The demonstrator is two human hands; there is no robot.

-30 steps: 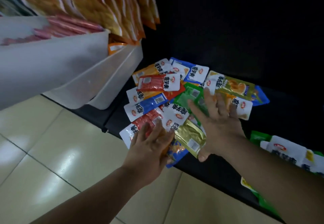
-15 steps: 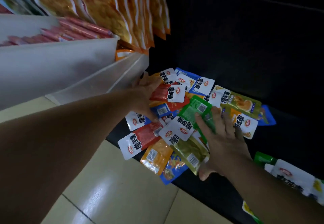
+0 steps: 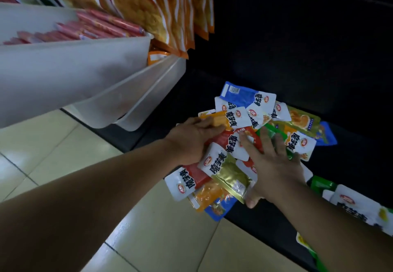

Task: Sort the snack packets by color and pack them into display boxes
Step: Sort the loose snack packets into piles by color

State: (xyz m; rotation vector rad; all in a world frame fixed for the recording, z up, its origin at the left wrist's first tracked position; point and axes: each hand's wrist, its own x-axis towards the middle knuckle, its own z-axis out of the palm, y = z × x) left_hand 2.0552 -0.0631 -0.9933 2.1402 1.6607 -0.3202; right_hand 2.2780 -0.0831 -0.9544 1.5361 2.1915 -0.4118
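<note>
Left hand has dropped from the bin edge to the pile's left side. White bins upper left; packet pile on black shelf. Both hands flat, gripping nothing: left fingers on orange packet, right hand spread over red packet.

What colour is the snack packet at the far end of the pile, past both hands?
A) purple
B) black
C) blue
C: the shiny blue snack packet lies at the pile's far edge, beyond the left hand and the right hand.
</note>
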